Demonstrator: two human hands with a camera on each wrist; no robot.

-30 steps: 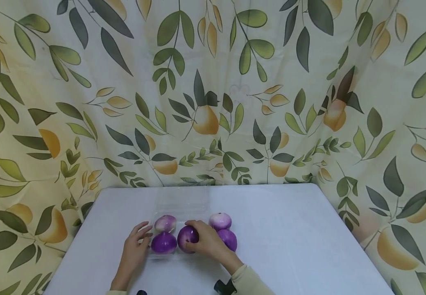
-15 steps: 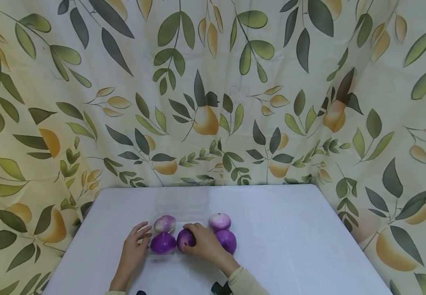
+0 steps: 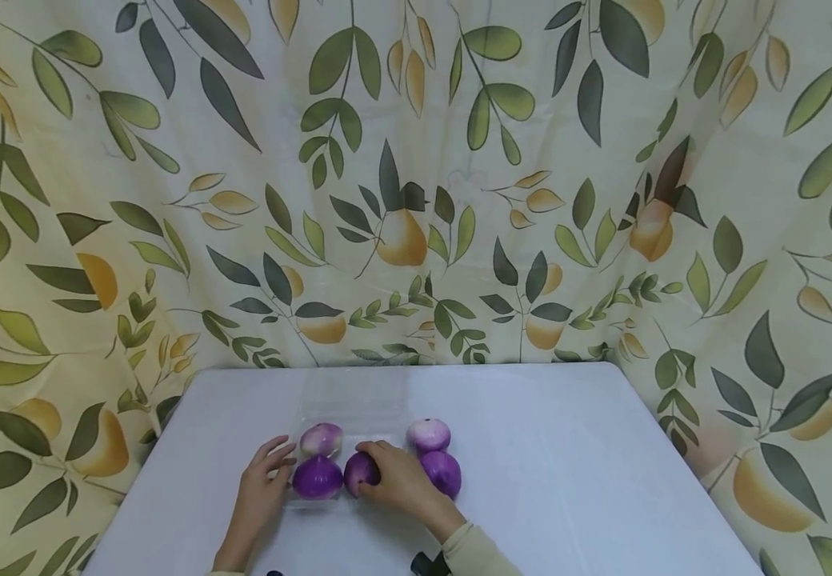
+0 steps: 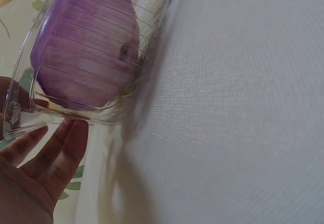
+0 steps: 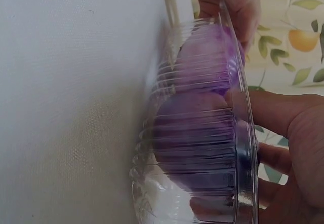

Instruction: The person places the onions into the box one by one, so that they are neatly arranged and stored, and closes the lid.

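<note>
A clear plastic clamshell box (image 3: 315,505) lies on the table with its lid (image 3: 354,394) folded back. Two red onions sit in its left half: a paler one (image 3: 321,439) behind and a deep purple one (image 3: 318,478) in front. My right hand (image 3: 403,484) grips a third red onion (image 3: 360,474), thumb and fingers around it, to the right of the front one. Through the ribbed wall in the right wrist view, this onion (image 5: 195,138) shows low inside the box. My left hand (image 3: 261,484) touches the box's left side with relaxed fingers; its fingertips (image 4: 76,130) meet the wall below the rim.
Outside the box on the right are two more onions, a pale one (image 3: 428,434) and a purple one (image 3: 442,474) partly behind my right hand. The white table (image 3: 574,472) ends at a leaf-patterned curtain (image 3: 459,240). A black strap piece (image 3: 428,564) shows by the right sleeve.
My right hand has shifted slightly left with the onion, which now sits closer to the front left one. The left hand stays at the box's side.
</note>
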